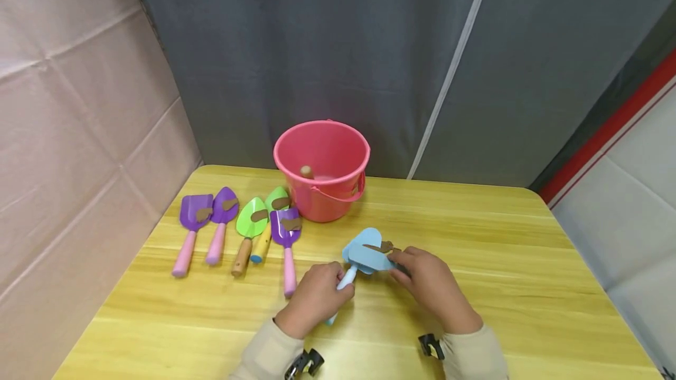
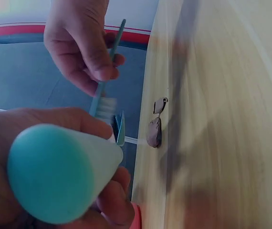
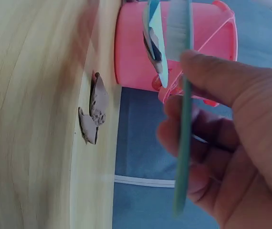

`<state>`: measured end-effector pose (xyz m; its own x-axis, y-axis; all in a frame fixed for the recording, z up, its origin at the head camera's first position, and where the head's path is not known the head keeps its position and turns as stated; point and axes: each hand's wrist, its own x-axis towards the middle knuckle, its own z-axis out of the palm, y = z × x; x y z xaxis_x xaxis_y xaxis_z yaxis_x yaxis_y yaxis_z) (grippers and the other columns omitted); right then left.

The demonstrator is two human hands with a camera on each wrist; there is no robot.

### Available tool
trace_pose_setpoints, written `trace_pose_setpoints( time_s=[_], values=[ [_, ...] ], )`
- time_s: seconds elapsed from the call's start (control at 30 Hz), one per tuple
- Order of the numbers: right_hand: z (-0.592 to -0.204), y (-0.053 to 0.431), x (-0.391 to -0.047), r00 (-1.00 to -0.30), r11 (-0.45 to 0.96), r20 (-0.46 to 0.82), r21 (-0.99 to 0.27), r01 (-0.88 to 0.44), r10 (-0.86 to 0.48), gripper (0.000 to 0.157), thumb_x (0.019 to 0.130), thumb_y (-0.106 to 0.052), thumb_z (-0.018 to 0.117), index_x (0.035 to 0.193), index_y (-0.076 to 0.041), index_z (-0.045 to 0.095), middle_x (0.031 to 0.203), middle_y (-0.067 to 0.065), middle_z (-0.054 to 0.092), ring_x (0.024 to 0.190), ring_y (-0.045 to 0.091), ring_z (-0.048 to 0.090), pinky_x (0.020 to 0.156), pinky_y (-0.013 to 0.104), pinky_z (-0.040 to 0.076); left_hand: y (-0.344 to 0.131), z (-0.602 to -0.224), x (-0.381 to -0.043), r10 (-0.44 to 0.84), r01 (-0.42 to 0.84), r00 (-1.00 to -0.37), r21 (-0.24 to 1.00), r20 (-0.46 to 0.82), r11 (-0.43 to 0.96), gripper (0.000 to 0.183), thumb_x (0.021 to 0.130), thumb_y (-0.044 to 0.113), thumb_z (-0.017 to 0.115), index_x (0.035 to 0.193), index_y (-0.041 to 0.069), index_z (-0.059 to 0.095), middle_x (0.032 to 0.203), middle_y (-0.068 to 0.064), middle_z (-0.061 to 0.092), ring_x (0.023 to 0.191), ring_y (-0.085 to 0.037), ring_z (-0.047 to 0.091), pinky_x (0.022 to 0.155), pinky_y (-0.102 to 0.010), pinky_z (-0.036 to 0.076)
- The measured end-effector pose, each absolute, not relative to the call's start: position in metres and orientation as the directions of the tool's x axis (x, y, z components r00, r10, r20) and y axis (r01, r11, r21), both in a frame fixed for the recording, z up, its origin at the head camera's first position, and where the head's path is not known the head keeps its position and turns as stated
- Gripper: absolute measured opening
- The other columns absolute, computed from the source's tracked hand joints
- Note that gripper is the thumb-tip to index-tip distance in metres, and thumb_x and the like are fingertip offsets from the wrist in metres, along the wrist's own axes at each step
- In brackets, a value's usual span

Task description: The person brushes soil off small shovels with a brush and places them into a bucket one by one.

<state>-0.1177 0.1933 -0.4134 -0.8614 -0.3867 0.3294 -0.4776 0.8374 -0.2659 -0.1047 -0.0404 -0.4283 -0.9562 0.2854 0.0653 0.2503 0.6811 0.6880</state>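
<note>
My left hand [image 1: 315, 297] grips the pale handle of a light blue trowel [image 1: 368, 236], its turquoise end [image 2: 47, 174] facing the left wrist camera. My right hand [image 1: 432, 285] pinches a flat blue brush [image 3: 185, 119] between thumb and fingers. White bristles show on the brush in both wrist views, turned toward the trowel's blade. From the head view the brush overlaps the blade and hides part of it. In the right wrist view, a dark patch shows on the blade. Brown pieces [image 3: 97, 105] lie on the table beside the blade.
A pink bucket [image 1: 324, 198] stands at the back, a wooden handle end showing inside. Left of it lie several trowels: purple ones with pink handles [image 1: 185, 254], green ones with wooden [image 1: 242, 257] and yellow handles [image 1: 261, 244]. Brown patches [image 1: 204, 214] sit on their blades.
</note>
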Motion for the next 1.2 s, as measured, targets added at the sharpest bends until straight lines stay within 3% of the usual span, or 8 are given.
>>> trace_pose_setpoints(
  time_s=[0.27,0.5,1.03,1.2],
  values=[
    [-0.4137,0.1905,-0.1181,-0.908,0.863,0.284,-0.318,-0.392,-0.308,0.026,0.082,-0.016,0.082,0.107,-0.011,0.076,0.075,-0.006,0.055,0.059,0.009,0.043,0.055,0.027,0.040,-0.0391,-0.4264,-0.1031,0.307,0.255,-0.950,0.690,0.049,0.678,0.019,0.084,0.017,0.071,0.073,0.014,0.056,0.059,0.006,0.050,0.052,-0.009,0.047,0.046,-0.026,0.040],
    [-0.4126,0.1885,-0.1179,-0.917,0.864,0.312,-0.354,-0.357,-0.250,0.024,0.082,-0.015,0.082,0.105,-0.009,0.077,0.080,0.000,0.064,0.061,0.009,0.047,0.056,0.030,0.043,-0.0396,-0.4247,-0.1015,0.311,0.259,-0.949,0.689,0.052,0.676,0.018,0.084,0.017,0.071,0.074,0.014,0.057,0.061,0.005,0.050,0.054,-0.009,0.047,0.047,-0.026,0.041],
    [-0.4180,0.1887,-0.1209,-0.920,0.893,0.365,-0.352,-0.280,-0.145,0.028,0.082,-0.016,0.083,0.107,-0.005,0.075,0.082,0.006,0.065,0.060,0.015,0.050,0.053,0.033,0.044,-0.0402,-0.4293,-0.0989,0.306,0.282,-0.948,0.670,0.087,0.686,0.019,0.083,0.019,0.073,0.073,0.014,0.057,0.060,0.008,0.049,0.054,-0.008,0.046,0.049,-0.026,0.040],
    [-0.4181,0.1909,-0.1209,-0.904,0.908,0.416,-0.333,-0.253,-0.099,0.027,0.083,-0.015,0.082,0.107,-0.004,0.075,0.086,0.010,0.067,0.063,0.021,0.058,0.052,0.038,0.048,-0.0413,-0.4299,-0.0984,0.302,0.279,-0.949,0.678,0.088,0.680,0.018,0.082,0.018,0.073,0.074,0.014,0.058,0.060,0.008,0.049,0.054,-0.008,0.046,0.050,-0.025,0.041]
  ],
)
